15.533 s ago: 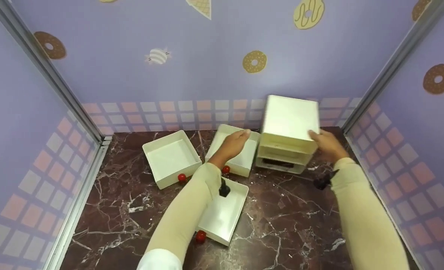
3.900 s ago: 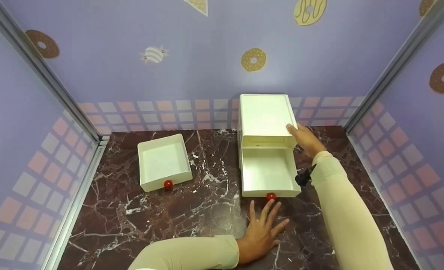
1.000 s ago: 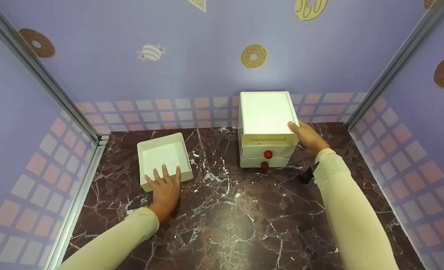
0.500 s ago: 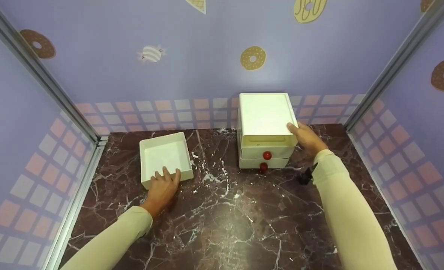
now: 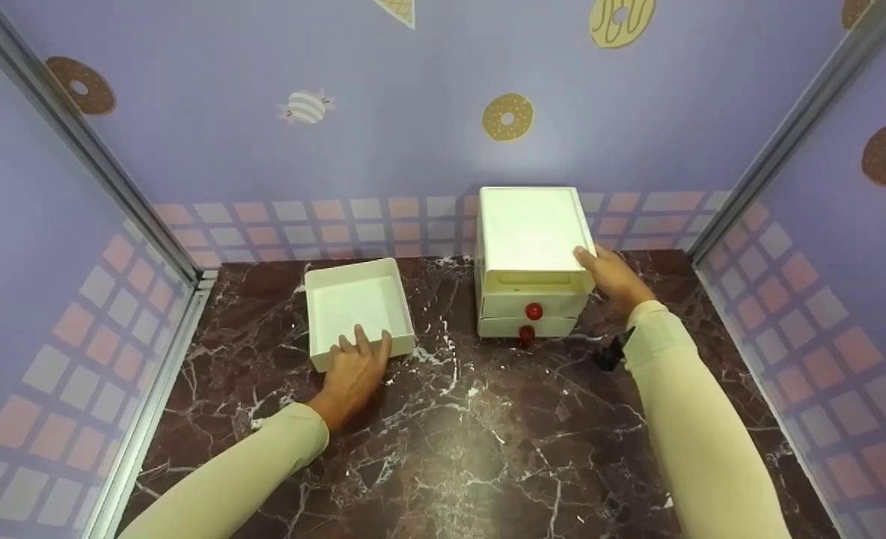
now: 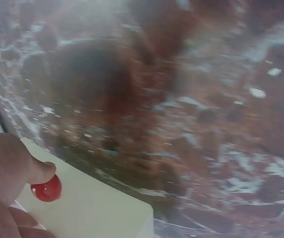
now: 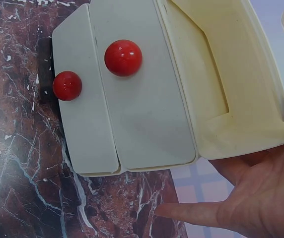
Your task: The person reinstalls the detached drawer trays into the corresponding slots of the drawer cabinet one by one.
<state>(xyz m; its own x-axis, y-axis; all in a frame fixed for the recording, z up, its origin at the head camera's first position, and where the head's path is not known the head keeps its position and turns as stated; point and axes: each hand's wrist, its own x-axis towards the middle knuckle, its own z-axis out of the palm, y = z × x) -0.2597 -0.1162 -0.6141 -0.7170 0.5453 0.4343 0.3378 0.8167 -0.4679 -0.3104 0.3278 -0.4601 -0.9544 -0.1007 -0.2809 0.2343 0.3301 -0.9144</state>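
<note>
A white plastic drawer [image 5: 355, 299] sits at the left, with nothing inside it. My left hand [image 5: 352, 378] grips its front wall, fingers over the rim; the left wrist view shows the thumb at the drawer's red knob [image 6: 50, 190]. At the right stands a small white drawer cabinet [image 5: 533, 224]. Its two lower drawers are pushed in, each with a red knob [image 7: 123, 58], and the top slot [image 7: 206, 74] is hollow. My right hand [image 5: 616, 278] holds the cabinet's right side, thumb on the top edge.
Everything stands on a dark red marbled tabletop [image 5: 443, 449]. A purple back wall [image 5: 413, 135] with sweets printed on it rises behind the cabinet, and side walls [image 5: 825, 247] close in left and right.
Seconds ago, other drawers lay loose; both lower slots are now filled. Over the last half second my left hand has moved the remaining drawer rightward. My right hand stays on the cabinet.
</note>
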